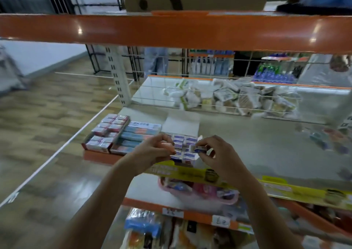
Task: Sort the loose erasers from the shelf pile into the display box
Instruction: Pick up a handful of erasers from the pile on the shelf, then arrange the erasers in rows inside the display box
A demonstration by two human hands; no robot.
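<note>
Eraser (200, 149): small white and blue one, pinched in the grip of my right hand (215, 153), just above the right edge of the display box.
Right hand: thumb and fingers curled round the eraser, over the front of the shelf (257, 144).
Left hand (152, 151): fingers bent, the tips meet at the left side of the box; I cannot tell if this grip holds something.
Display box (183, 147): stands open on the shelf between my hands, with rows of the same white and blue erasers inside; its white lid stands up behind.
Neighbour boxes (122, 134): red packs and blue-pink packs, just left of the display box.
Loose pile (327, 138): blurred small things far right on the shelf.
</note>
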